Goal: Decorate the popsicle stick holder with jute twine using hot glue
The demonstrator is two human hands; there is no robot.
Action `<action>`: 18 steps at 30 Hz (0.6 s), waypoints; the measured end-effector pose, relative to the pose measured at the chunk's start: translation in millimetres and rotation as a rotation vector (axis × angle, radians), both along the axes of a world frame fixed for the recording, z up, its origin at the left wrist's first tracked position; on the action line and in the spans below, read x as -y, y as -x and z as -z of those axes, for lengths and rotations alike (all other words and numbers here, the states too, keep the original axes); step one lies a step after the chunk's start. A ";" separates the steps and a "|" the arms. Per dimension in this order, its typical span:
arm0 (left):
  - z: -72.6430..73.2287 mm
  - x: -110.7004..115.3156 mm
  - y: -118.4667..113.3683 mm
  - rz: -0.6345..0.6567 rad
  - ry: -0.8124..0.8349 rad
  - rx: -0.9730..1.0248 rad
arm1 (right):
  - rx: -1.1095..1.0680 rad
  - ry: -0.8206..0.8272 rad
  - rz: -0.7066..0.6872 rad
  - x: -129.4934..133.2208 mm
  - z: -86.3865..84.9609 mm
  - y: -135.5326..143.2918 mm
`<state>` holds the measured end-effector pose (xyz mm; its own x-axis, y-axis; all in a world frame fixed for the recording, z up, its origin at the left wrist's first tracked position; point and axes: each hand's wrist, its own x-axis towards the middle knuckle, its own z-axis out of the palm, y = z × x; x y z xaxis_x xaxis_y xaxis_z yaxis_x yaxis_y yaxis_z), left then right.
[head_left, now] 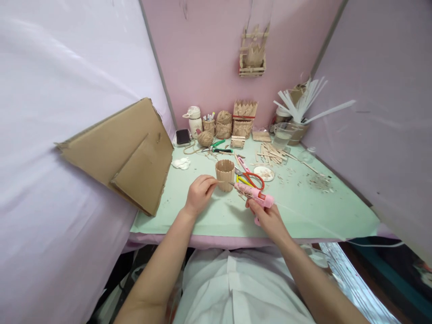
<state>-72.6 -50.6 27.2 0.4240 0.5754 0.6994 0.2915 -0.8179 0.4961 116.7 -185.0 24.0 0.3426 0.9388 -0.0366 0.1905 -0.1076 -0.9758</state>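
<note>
My left hand [200, 193] pinches a short thin piece of wooden stick [221, 182] in front of the cup. My right hand [268, 216] is wrapped around a pink glue gun [253, 192], its nozzle pointing left at that piece. Bits of wood appear stuck along the gun's side. Just behind both hands, a round cup covered in upright wooden sticks [225, 170] stands on the table. Close to its right lie scissors with orange handles [254, 180] and a yellow-handled tool [243, 181], partly hidden by the glue gun.
Loose wooden sticks [270, 154] and a white dish of scraps [264, 173] lie on the green tabletop [189, 220]. Pliers [221, 150], a twine ball [205, 138] and a white bottle [194, 121] stand behind. Cardboard [124, 153] leans at left; white glue sticks [303, 101] rise at right.
</note>
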 end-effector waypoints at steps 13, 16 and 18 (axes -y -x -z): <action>-6.1 -46.6 -10.9 0.158 0.645 -0.030 | 0.307 -0.139 0.070 -7.6 -2.6 15.6; -4.0 -50.2 -21.1 0.293 0.679 -0.048 | 0.284 -0.157 0.086 -9.7 0.4 16.7; -0.8 -49.5 -26.6 0.331 0.703 -0.038 | 0.276 -0.172 0.093 -11.2 2.2 16.7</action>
